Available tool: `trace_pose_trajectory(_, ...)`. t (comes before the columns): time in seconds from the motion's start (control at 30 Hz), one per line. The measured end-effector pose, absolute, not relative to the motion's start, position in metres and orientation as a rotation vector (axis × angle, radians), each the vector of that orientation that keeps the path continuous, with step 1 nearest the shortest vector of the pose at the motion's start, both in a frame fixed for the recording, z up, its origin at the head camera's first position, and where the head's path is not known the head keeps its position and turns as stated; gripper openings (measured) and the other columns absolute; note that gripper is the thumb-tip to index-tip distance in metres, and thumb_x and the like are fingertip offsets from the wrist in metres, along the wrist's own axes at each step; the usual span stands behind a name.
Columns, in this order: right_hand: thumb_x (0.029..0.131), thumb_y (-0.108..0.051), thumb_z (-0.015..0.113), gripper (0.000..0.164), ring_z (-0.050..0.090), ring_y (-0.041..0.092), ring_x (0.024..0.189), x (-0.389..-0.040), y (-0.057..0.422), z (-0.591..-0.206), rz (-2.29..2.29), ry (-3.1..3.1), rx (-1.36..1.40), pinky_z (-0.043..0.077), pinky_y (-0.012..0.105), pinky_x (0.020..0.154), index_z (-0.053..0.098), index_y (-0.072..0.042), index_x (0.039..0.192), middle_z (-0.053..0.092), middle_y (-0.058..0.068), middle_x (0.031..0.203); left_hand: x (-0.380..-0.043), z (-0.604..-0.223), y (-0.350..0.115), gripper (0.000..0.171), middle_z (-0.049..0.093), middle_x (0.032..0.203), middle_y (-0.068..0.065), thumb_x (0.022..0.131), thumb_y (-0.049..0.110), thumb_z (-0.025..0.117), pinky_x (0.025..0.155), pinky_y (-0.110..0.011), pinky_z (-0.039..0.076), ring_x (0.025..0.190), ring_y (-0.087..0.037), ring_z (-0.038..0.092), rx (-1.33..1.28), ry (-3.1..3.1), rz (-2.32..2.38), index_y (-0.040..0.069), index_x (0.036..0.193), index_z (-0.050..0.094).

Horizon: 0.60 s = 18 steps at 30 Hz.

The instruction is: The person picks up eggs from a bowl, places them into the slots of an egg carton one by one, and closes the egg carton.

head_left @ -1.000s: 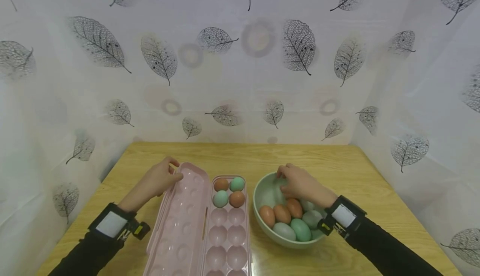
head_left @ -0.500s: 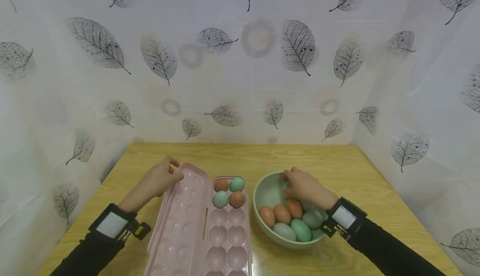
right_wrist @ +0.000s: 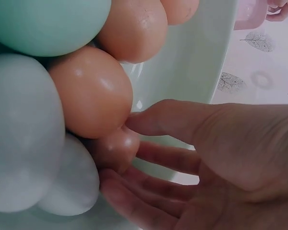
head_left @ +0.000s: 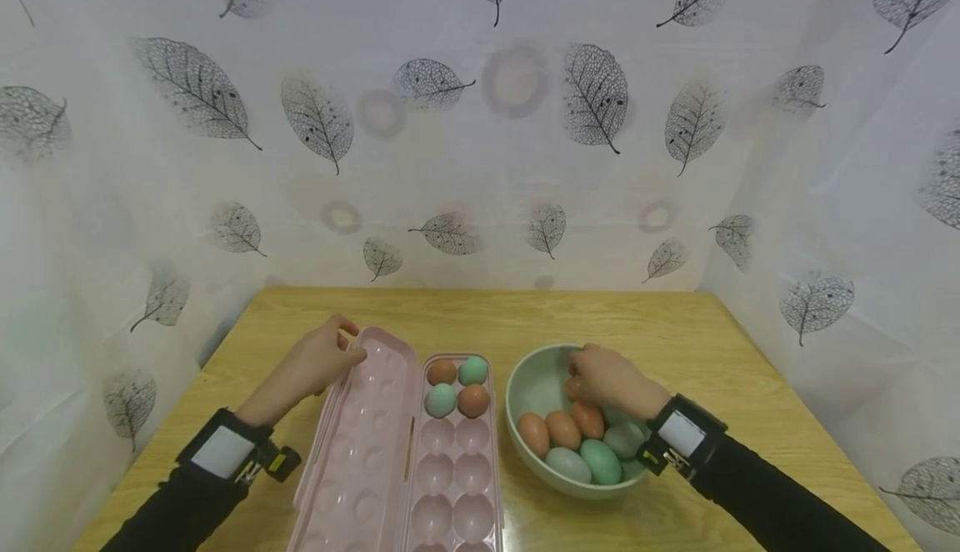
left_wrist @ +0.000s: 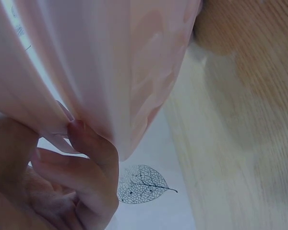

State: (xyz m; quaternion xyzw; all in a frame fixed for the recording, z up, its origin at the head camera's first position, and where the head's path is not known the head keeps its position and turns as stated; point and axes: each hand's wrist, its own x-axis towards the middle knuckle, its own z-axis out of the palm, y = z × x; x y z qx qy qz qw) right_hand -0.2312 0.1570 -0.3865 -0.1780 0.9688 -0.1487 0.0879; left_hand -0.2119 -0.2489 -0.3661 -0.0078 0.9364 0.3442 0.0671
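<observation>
My left hand (head_left: 318, 360) grips the far left edge of the raised lid (head_left: 367, 452) of a pink egg carton (head_left: 454, 473); in the left wrist view its fingers (left_wrist: 93, 148) curl against the lid's rim. Two brown and two green eggs fill the carton's far cups. Inside a pale green bowl (head_left: 536, 381), my right hand (head_left: 615, 381) reaches down by the far wall. The right wrist view has its thumb and fingers around a small-looking brown egg (right_wrist: 116, 149), partly hidden behind a nearer brown egg (right_wrist: 93, 91). The head view hides the held egg.
Several brown, green and pale eggs (head_left: 567, 463) crowd the near side of the bowl. The bowl stands just right of the carton on a wooden table (head_left: 637, 318). A leaf-printed sheet (head_left: 465, 160) encloses the table's back and sides.
My right hand has shifted slightly right and sunk lower into the bowl, its fingers closing in by the eggs. The left hand and the carton stay where they were.
</observation>
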Motion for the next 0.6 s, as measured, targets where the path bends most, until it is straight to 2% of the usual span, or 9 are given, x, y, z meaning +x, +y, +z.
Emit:
trace_pose_trajectory(0.1,0.088,-0.016,0.065,0.011,0.051,0.016,0.064,-0.2316,0.1559,-0.3886,-0.458,2.833,-0.569,0.043,0.030,0.060,0.063,-0.010,0.079,0.057,0.000,0.070,-0.2111,-0.3669,-0.2481,0.053,0.061,0.115,-0.023,0.094,0.023,0.061,0.046,-0.023,0.040,0.051,-0.014,0.046,-0.021,2.820,1.042,-0.003,0.138,0.044)
trace_pose_trajectory(0.23,0.092,-0.016,0.064,0.008,0.053,0.015,0.071,-0.2306,0.1518,-0.3900,-0.441,2.762,-0.616,0.047,0.034,0.074,0.066,-0.012,0.085,0.059,-0.004,0.073,-0.2115,-0.3674,-0.2498,0.054,0.061,0.116,-0.024,0.094,0.023,0.061,0.046,-0.022,0.040,0.052,-0.014,0.047,-0.022,2.821,1.045,-0.003,0.138,0.044)
trace_pose_trajectory(0.37,0.089,-0.011,0.067,0.002,0.054,0.016,0.077,-0.2293,0.1490,-0.3926,-0.391,2.760,-0.605,0.049,0.040,0.084,0.067,-0.013,0.091,0.061,-0.003,0.078,-0.2124,-0.3684,-0.2500,0.054,0.062,0.115,-0.024,0.093,0.022,0.061,0.045,-0.022,0.040,0.052,-0.014,0.048,-0.026,2.822,1.049,-0.003,0.137,0.044)
trace_pose_trajectory(0.5,0.084,-0.008,0.071,0.016,0.056,0.017,0.082,-0.2320,0.1480,-0.3945,-0.348,2.781,-0.585,0.051,0.043,0.089,0.069,-0.011,0.100,0.063,-0.001,0.084,-0.2129,-0.3683,-0.2507,0.053,0.061,0.114,-0.023,0.094,0.023,0.061,0.045,-0.022,0.040,0.051,-0.013,0.046,-0.022,2.822,1.056,-0.003,0.137,0.044)
trace_pose_trajectory(0.6,0.081,-0.007,0.072,0.019,0.055,0.017,0.081,-0.2336,0.1479,-0.3953,-0.335,2.803,-0.582,0.052,0.041,0.088,0.068,-0.012,0.098,0.063,-0.001,0.083,-0.2121,-0.3679,-0.2506,0.053,0.061,0.115,-0.024,0.094,0.023,0.061,0.045,-0.022,0.039,0.051,-0.013,0.046,-0.022,2.818,1.057,-0.003,0.137,0.044)
